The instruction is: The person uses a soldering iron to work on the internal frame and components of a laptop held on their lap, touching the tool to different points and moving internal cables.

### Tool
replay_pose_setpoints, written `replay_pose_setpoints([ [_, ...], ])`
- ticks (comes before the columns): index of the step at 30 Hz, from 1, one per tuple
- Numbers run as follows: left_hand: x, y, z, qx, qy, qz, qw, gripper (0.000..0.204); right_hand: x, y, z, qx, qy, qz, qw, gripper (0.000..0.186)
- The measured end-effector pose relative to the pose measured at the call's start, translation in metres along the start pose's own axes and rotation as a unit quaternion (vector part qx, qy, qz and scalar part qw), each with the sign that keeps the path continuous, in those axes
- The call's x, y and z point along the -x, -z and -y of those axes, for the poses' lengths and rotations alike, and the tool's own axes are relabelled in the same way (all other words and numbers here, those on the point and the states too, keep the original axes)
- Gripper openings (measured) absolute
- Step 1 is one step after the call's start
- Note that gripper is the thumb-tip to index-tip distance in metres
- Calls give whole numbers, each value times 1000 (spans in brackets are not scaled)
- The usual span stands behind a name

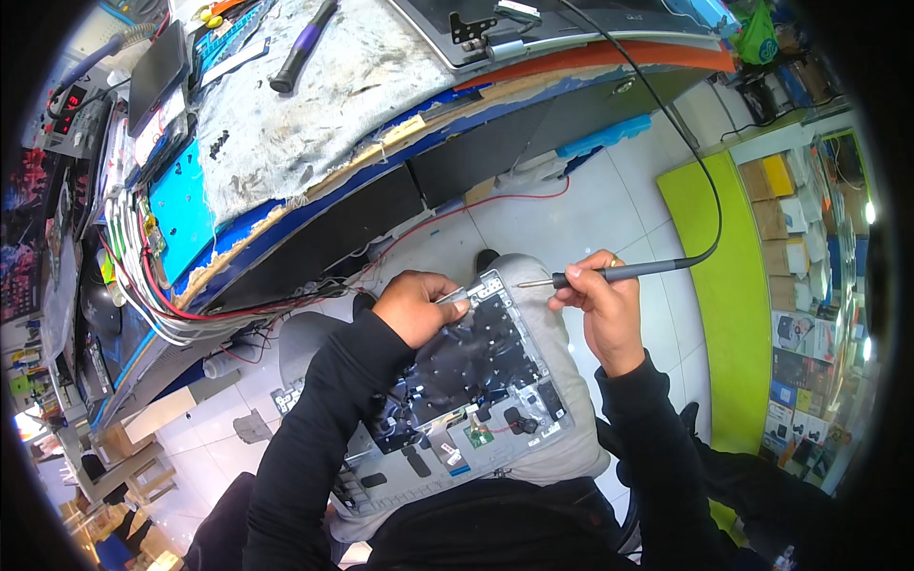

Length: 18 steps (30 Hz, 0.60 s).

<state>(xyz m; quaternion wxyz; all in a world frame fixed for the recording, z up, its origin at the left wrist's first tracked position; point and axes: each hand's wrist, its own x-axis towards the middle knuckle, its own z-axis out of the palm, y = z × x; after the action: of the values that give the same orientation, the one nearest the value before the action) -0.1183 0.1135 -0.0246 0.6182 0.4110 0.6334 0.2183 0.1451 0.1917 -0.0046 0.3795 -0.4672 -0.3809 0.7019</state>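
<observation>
A laptop's grey palm-rest case (447,381), its inner side with black sheeting facing up, lies across my lap. At its far edge my left hand (419,306) is closed, thumb and fingers pinching a small grey metal piece (455,297) near the corner hinge mount (489,287). My right hand (606,306) grips a soldering iron (619,273) like a pen. The iron's metal tip points left at that corner, a short gap away as far as I can tell. A black cord runs from the iron's back end up to the bench.
Ahead stands a workbench with a stained grey cloth (305,114), a purple-and-black screwdriver (303,46) and a laptop part (562,29). Bundled cables (181,305) hang at the left. A green-edged display shelf (709,285) with boxes stands at the right.
</observation>
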Motion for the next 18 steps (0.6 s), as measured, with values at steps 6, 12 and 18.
replay_pose_setpoints([
  [6, 2, 0, 0, 7, -8, -21, 1000, 28, -1, -1, 1, 13, 2, 10, 1000, 12],
  [12, 3, 0, -3, 8, -1, -15, 1000, 28, 0, 0, 1, 25, -1, 14, 1000, 10],
  [18, 2, 1, -2, 9, -8, -7, 1000, 28, 0, 0, 0, 13, -3, 10, 1000, 12],
])
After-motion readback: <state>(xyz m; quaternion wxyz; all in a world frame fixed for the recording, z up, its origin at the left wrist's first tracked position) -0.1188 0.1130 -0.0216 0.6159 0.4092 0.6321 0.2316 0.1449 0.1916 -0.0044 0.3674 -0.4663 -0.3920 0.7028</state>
